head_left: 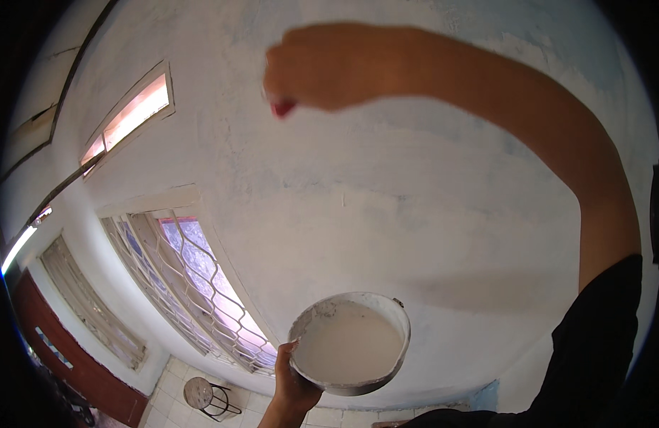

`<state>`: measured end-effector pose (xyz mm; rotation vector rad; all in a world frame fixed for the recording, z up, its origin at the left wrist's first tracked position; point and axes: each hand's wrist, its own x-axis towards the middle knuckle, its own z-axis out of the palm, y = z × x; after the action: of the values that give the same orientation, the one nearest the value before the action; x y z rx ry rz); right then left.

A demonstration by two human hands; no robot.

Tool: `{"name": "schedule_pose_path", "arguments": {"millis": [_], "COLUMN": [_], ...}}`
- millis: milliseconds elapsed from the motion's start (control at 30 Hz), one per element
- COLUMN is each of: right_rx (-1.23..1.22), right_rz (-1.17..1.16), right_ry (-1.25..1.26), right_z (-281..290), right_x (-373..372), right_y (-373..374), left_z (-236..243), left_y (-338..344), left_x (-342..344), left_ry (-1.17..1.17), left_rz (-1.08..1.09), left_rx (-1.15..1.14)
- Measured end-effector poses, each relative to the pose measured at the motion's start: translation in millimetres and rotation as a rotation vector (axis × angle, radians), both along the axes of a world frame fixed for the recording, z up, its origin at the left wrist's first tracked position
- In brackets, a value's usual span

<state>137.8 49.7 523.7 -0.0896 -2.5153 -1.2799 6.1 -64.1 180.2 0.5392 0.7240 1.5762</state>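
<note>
Left hand point(292, 385) has its fingers wrapped on the rim of a round bucket point(351, 342) of whitish paint, held low with its mouth tipped up toward the camera. Right hand point(322, 68) is closed around something with a red end point(283, 108), pressed up against the pale blue-white wall point(415, 200); can't tell which way it runs. Barred window point(194, 285) to the left, small stool point(201, 394) on the tiled floor point(172, 371).

The right hand point(322, 68) is pressing a red-handled tool point(281, 108) against the pale wall point(386, 192), while the left hand point(292, 385) is gripping a white bowl point(351, 342) of whitish liquid by its rim, beside a grilled window point(194, 285).
</note>
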Motion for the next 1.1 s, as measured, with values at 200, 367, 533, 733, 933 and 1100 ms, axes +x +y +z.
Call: {"name": "schedule_pose_path", "arguments": {"millis": [200, 367, 533, 733, 933, 1100], "right_rx": [-0.206, -0.604, -0.768, -0.296, -0.088, -0.355], "right_rz": [0.007, -0.006, 0.12, 0.218, 0.432, 0.384], "right_ry": [0.002, 0.081, 0.081, 0.416, 0.321, -0.004], "right_z": [-17.2, -25.3, -50.2, 15.8, 11.8, -84.5], "right_x": [21.5, 30.3, 23.8, 28.6, 32.3, 13.1], "right_y": [-10.2, 4.2, 37.7, 42.0, 24.7, 20.2], "left_z": [1.1, -2.4, -4.0, -7.7, -16.2, -37.3], "left_y": [1.0, 4.8, 5.6, 4.0, 8.6, 2.0], "left_x": [-3.2, -3.1, 0.4, 5.8, 15.5, 6.7], "left_ry": [-0.034, -0.055, -0.065, 0.194, 0.204, 0.892], "left_rz": [-0.045, -0.066, -0.048, 0.029, 0.049, 0.246], "left_rx": [-0.014, -0.025, -0.053, 0.119, 0.112, 0.331]}}
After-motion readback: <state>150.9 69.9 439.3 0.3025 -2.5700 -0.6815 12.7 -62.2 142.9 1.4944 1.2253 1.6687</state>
